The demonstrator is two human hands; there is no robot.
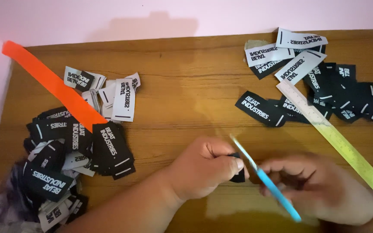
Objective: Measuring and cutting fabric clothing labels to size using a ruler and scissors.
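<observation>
Pinching black label (238, 174) in left hand (203, 166); right hand (320, 190) at 3 o'clock gripping blue scissors (266, 181). Likely light, limp; best held by edge.

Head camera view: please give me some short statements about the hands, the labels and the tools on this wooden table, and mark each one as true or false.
1. The left hand pinches a small black fabric label. True.
2. The right hand holds scissors with light blue handles. True, though it is motion-blurred.
3. The long orange paper strip lies at the right of the wooden table. False: it lies at the left, over a pile of black and white labels.
4. The translucent yellowish ruler stands upright. False: it lies flat, diagonally, at the right.
5. All labels are black. False: several are white.
</observation>
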